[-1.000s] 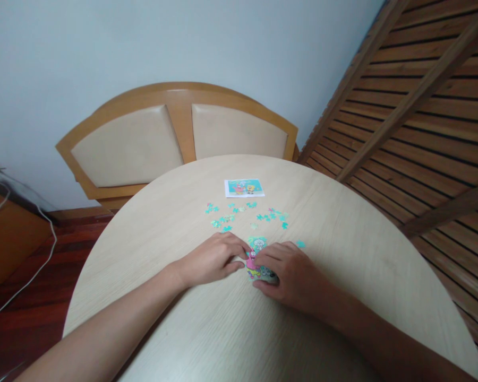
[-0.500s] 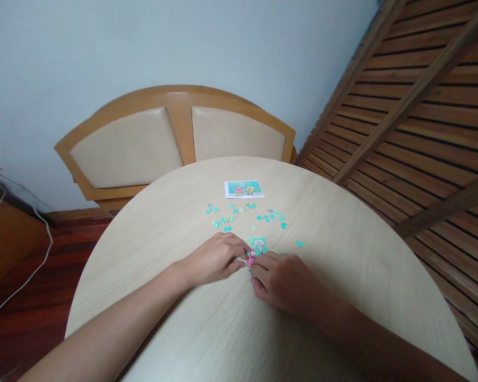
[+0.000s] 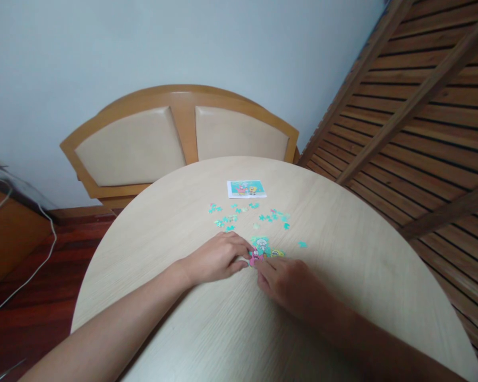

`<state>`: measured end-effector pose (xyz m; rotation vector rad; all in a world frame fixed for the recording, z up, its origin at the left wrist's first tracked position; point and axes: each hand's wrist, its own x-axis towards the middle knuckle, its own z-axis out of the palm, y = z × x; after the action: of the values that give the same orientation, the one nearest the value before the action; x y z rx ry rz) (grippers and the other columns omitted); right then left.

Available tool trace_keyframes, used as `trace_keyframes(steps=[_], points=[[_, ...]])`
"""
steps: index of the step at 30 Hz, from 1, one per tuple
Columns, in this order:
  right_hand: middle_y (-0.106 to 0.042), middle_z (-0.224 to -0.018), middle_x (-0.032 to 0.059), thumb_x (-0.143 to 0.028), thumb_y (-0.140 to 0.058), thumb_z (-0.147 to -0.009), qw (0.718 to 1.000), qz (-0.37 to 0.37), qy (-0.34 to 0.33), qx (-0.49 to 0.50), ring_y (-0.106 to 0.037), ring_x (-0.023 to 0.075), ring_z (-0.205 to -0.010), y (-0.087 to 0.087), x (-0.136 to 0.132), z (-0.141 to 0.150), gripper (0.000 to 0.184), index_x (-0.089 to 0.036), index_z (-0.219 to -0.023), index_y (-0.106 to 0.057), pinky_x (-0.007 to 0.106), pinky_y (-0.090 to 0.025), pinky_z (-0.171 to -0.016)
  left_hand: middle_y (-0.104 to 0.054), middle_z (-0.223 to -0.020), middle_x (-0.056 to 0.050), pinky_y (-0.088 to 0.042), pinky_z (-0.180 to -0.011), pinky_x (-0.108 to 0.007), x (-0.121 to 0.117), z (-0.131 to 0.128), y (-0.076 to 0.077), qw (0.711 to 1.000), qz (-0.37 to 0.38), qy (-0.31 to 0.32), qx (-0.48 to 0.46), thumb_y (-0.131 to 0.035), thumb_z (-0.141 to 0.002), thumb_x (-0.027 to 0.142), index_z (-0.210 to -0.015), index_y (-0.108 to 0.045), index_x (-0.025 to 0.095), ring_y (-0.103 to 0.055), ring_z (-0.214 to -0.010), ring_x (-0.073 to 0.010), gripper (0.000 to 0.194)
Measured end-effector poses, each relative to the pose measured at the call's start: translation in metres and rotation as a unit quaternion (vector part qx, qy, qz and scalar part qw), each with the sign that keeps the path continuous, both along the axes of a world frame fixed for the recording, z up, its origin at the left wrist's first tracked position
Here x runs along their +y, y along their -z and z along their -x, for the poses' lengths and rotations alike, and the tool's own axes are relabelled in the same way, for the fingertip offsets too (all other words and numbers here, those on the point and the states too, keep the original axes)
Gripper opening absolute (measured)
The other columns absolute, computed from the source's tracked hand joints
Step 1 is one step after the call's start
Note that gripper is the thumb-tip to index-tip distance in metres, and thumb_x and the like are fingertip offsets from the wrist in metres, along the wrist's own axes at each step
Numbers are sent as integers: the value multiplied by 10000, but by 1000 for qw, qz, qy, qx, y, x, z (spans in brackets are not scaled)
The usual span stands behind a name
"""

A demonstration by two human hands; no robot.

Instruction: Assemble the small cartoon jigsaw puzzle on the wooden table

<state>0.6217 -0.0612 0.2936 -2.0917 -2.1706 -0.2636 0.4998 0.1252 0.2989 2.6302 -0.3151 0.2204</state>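
Observation:
A partly joined jigsaw puzzle [image 3: 262, 244] lies flat on the table between my hands, showing a pale green cartoon face, a pink figure and a bit of a yellow one. My left hand [image 3: 223, 257] grips its left edge, index finger and thumb at the pink figure. From the right, my right hand [image 3: 284, 278] has curled fingers on the puzzle's lower part and hides some of it. Whether a single loose piece is under those fingertips I cannot make out. Loose turquoise puzzle pieces [image 3: 230, 228] are scattered just beyond, and one stray piece [image 3: 302, 244] lies to the right.
A small picture sheet [image 3: 247, 189] with the cartoon figures lies beyond the pieces on the round wooden table [image 3: 163, 223]. Behind the table stands a padded wooden bench back [image 3: 129, 148]. A slatted wooden screen [image 3: 422, 106] rises at the right, and a white cable [image 3: 51, 244] hangs at the left.
My right hand has shifted slightly right and down over the puzzle, uncovering more of the pink figure and the yellow one. My left hand stays at the left edge. The view has moved slightly.

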Motion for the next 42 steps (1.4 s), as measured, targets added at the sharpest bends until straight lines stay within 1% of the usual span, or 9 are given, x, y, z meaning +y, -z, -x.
trace_keyframes(steps=[8,12,15,21,31,33,36,39,42], points=[[-730,-808,44,-87,-533,-888,992,-53,-101,58,-668,173,-697,-3,-2,-33,182,-179,-953,-675,272,-447,-624,-705,-1171,-66,-457,-1007,-375,0,1,-3,1000,15,7,2,-625,-924,192,-1067,-687,198,-629,-1119,-219,156],[-720,-782,29,-69,-544,-868,991,-70,-93,70,-663,172,-702,-8,-3,-40,180,-183,-899,-680,272,-430,-629,-704,-1164,-70,-456,-1006,-377,0,2,-4,1000,11,9,2,-618,-932,198,-1075,-685,196,-629,-1113,-224,158],[-723,-794,18,-77,-563,-864,994,-57,-66,72,-664,169,-711,-10,-5,-43,172,-193,-911,-680,270,-408,-627,-692,-1188,-73,-449,-1013,-379,1,2,-3,1000,-1,14,-2,-616,-939,210,-1098,-676,197,-620,-1131,-228,171],[-677,-708,5,-128,-585,-868,998,-25,-10,52,-626,157,-646,-10,-9,-50,128,-192,-761,-614,277,-343,-588,-688,-1211,-68,-450,-1008,-375,2,2,2,1000,-9,14,-11,-592,-958,217,-1098,-670,202,-618,-1139,-223,161],[-673,-677,-4,-149,-580,-849,996,-55,-47,59,-590,139,-590,-15,-10,-61,116,-198,-747,-607,274,-317,-562,-681,-1206,-68,-445,-977,-390,-1,0,5,999,-19,-25,-20,-574,-967,243,-1080,-688,213,-615,-1119,-230,164],[-662,-658,-5,-158,-560,-869,993,-86,-57,60,-583,137,-585,-16,-10,-62,143,-198,-740,-605,269,-332,-565,-702,-1136,-61,-437,-978,-386,-6,-2,5,998,23,-43,-26,-572,-971,258,-1040,-696,211,-627,-1084,-218,149],[-674,-684,6,-172,-533,-918,987,-127,-82,57,-600,139,-626,-17,-10,-60,175,-195,-768,-620,257,-372,-591,-732,-985,-54,-465,-929,-345,-19,-4,4,982,165,-86,-17,-536,-985,270,-972,-703,188,-655,-965,-185,186],[-696,-731,16,-179,-527,-953,981,-159,-106,44,-618,138,-669,-19,-9,-55,186,-196,-799,-630,248,-404,-617,-735,-911,-73,-499,-784,-302,-34,-5,4,937,322,-134,19,-499,-989,317,-906,-699,152,-655,-830,-171,272],[-719,-784,25,-173,-537,-965,972,-197,-127,24,-634,137,-697,-22,-8,-49,169,-187,-828,-635,255,-421,-630,-723,-874,-78,-487,-742,-290,-45,-5,5,899,403,-168,31,-556,-948,367,-890,-687,139,-630,-794,-170,270]])
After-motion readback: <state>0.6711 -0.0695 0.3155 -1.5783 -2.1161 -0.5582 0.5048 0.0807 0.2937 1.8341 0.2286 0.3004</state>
